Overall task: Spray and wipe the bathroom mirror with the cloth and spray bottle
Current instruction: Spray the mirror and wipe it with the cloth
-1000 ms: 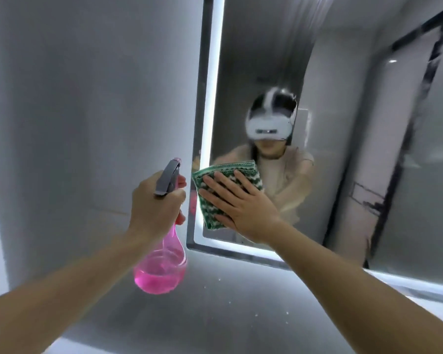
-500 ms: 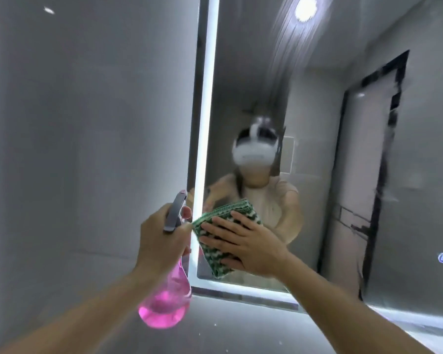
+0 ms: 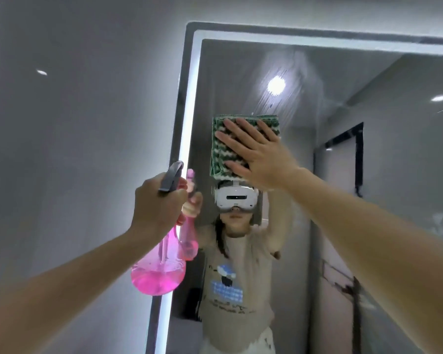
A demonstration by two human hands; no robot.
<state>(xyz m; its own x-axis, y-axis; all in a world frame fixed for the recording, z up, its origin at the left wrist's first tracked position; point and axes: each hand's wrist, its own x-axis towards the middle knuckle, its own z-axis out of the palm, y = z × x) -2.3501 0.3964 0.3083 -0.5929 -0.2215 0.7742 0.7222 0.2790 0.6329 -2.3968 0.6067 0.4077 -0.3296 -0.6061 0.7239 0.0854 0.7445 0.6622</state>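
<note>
The bathroom mirror [image 3: 302,80] has a lit white strip along its left and top edges. A folded green-and-white cloth [image 3: 221,154] lies flat on the glass in the upper left part of the mirror. My right hand [image 3: 256,154] presses it there with straight, spread fingers. My left hand [image 3: 157,203] grips the neck of a pink spray bottle [image 3: 159,274] with a grey trigger, held upright just left of the mirror's edge. The bottle is about a third full of pink liquid. Wet streaks show on the glass above and right of the cloth.
A plain grey wall [image 3: 74,149] fills the left side. The mirror reflects a person with a headset, a ceiling light and a dark-framed door on the right. The mirror's top left corner is close above the cloth.
My right hand has slid the cloth up the glass from near the mirror's bottom edge to its upper part. My view has tilted upward. My left hand still holds the bottle.
</note>
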